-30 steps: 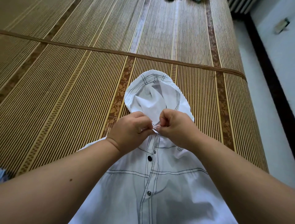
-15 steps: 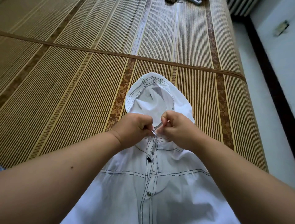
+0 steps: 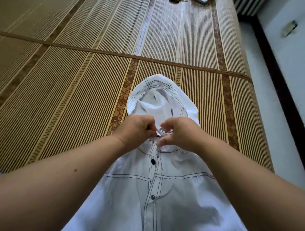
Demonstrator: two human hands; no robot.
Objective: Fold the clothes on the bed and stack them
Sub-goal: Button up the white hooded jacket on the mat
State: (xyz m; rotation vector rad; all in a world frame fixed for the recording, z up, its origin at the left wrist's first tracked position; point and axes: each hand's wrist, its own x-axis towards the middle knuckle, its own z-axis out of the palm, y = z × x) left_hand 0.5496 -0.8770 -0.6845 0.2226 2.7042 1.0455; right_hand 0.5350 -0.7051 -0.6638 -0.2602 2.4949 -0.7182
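A white hooded shirt (image 3: 166,194) with dark stitching and dark snap buttons lies face up on the bamboo bed mat (image 3: 69,92), its hood (image 3: 158,99) pointing away from me. My left hand (image 3: 137,128) pinches the left edge of the neck opening at the top snap. Just to the right of that snap, my right hand (image 3: 179,133) has its fingers curled loosely at the collar, thumb below; whether it still holds cloth is unclear. The shirt's lower part runs out of view beneath my forearms.
The mat's right edge (image 3: 257,125) drops to a pale floor along a dark baseboard (image 3: 280,85). A brown seam band (image 3: 115,55) crosses the mat beyond the hood. Small objects (image 3: 189,0) lie at the far end of the bed.
My right hand's fingers have loosened and spread slightly away from the left hand at the collar. The left hand keeps its pinch. The view has tilted a little.
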